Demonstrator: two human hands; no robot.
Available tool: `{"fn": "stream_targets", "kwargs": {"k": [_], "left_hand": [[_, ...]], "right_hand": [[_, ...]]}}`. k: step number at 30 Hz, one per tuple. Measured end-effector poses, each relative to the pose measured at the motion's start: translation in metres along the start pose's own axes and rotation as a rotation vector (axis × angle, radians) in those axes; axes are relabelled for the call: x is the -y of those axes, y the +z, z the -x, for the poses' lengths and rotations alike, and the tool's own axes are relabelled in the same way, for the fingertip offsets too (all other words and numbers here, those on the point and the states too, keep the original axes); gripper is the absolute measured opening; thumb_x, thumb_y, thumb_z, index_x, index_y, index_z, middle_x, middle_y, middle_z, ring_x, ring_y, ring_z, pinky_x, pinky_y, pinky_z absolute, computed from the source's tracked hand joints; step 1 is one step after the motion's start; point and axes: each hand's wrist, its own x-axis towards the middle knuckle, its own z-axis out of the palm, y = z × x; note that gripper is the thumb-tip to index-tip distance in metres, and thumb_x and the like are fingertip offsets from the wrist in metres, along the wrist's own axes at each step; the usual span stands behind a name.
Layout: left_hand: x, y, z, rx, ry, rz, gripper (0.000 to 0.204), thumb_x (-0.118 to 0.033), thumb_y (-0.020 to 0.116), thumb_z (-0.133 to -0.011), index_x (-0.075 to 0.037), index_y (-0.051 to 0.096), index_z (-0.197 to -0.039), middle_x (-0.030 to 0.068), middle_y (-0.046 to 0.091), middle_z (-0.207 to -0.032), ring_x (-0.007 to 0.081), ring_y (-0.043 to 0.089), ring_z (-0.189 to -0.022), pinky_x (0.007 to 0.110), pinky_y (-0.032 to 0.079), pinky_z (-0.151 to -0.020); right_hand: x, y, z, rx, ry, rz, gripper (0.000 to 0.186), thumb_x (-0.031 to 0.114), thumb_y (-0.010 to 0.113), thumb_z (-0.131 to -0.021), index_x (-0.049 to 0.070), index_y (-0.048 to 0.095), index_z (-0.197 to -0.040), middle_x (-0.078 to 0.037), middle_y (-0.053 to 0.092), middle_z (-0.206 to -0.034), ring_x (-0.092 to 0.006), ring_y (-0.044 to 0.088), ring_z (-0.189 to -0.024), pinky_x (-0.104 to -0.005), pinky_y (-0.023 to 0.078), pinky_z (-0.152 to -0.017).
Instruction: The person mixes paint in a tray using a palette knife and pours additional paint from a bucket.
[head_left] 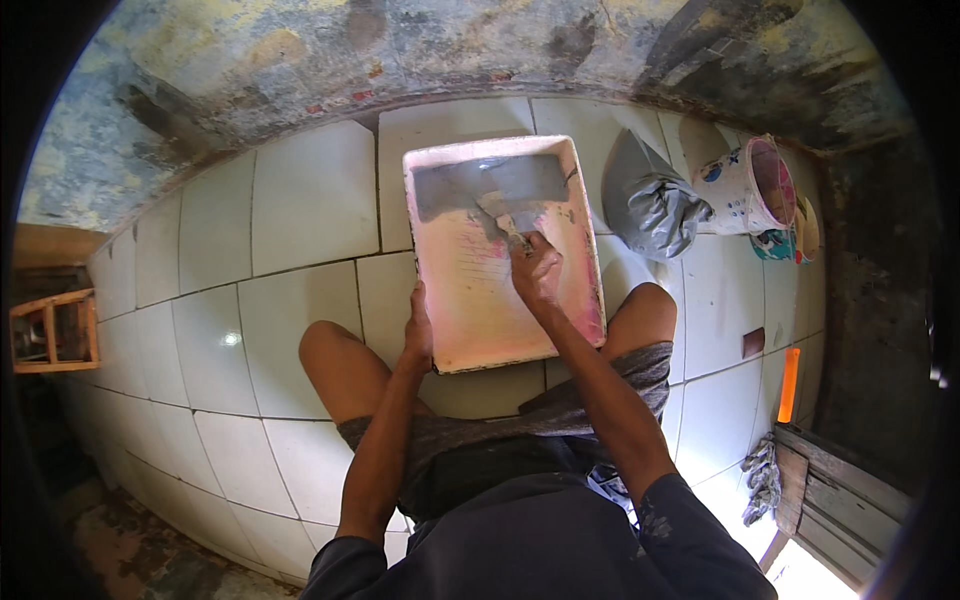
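A pinkish plastic tray (pixel 460 340) lies in front of me between my bent legs, with a band of wet grey paste (pixel 452 178) across its far part. My left hand (pixel 418 322) grips the tray's left edge. My right hand (pixel 538 268) is closed round the short handle of a paste-smeared scraper (pixel 497 215), whose blade is down in the tray at the near edge of the paste.
A grey plastic bag (pixel 655 200) and a patterned bucket (pixel 740 185) stand to the right on white tiles (pixel 300 350). A stained wall (pixel 350 50) runs behind. An orange wooden frame (pixel 53 330) is at left. A bright orange bar (pixel 788 385) and wooden boards (pixel 840 480) are at lower right.
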Motion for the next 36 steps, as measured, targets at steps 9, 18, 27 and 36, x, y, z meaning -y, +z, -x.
{"fn": "stream_targets", "kwargs": {"k": [9,18,27,36], "left_hand": [[0.002,-0.008,-0.003,0.000,-0.041,0.015,0.070,-0.059,0.030,-0.092,-0.002,0.041,-0.131,0.0115,0.054,-0.119,0.0208,0.056,-0.106,0.032,0.046,-0.090],[0.000,-0.004,-0.001,-0.011,-0.046,0.023,0.074,-0.061,0.033,-0.091,0.000,0.041,-0.131,0.0130,0.054,-0.122,0.0220,0.056,-0.107,0.033,0.045,-0.091],[0.015,-0.016,-0.013,-0.040,-0.060,-0.032,0.076,-0.064,0.032,-0.090,-0.001,0.042,-0.131,0.0120,0.054,-0.122,0.0211,0.055,-0.106,0.031,0.044,-0.092],[0.006,-0.009,-0.004,-0.033,-0.013,-0.029,0.076,-0.062,0.031,-0.090,-0.001,0.039,-0.134,0.0131,0.050,-0.128,0.0228,0.051,-0.112,0.032,0.040,-0.095]], "right_hand": [[0.033,0.039,0.011,0.138,0.089,-0.075,0.022,0.017,0.063,-0.079,-0.004,0.064,-0.087,-0.019,0.063,-0.073,-0.0261,0.062,-0.064,-0.0348,0.048,-0.062],[0.035,0.032,-0.001,0.125,0.272,-0.226,0.020,0.016,0.060,-0.081,-0.003,0.063,-0.087,-0.021,0.061,-0.069,-0.0278,0.059,-0.061,-0.0368,0.046,-0.059],[0.025,0.037,0.013,0.134,0.096,-0.112,0.019,0.016,0.061,-0.081,-0.003,0.062,-0.084,-0.016,0.060,-0.067,-0.0231,0.056,-0.058,-0.0347,0.046,-0.058],[0.019,0.011,0.005,-0.165,-0.019,-0.034,0.016,0.012,0.059,-0.081,-0.003,0.062,-0.087,-0.020,0.061,-0.071,-0.0295,0.059,-0.061,-0.0363,0.047,-0.059]]}}
